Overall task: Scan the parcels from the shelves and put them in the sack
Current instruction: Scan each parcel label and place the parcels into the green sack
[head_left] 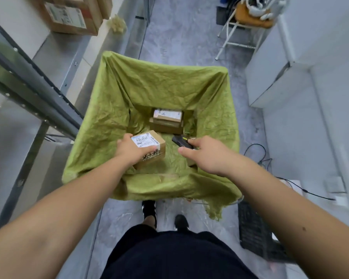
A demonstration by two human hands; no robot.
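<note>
Head view, the only one: the green sack [165, 85] stands open on the floor just ahead of the person's feet, its cloth draped wide over a frame. At its bottom lie at least two brown parcels [166, 120], stacked one on the other, so part of the job looks done. The left hand [129, 149] grips a small cardboard parcel [149, 149] over the sack's near side, fingers wrapped round its edge, the white label with barcode facing up. The right hand [201, 152] is closed round a dark handheld scanner [180, 142], which points toward that label from just beside it. By my judgement this parcel is being scanned or is about to drop in. More boxes [73, 16] wait on the shelves [28, 81] at left, so work remains.

The held parcel is a plain brown carton, taped, with black printed characters on its side.
</note>
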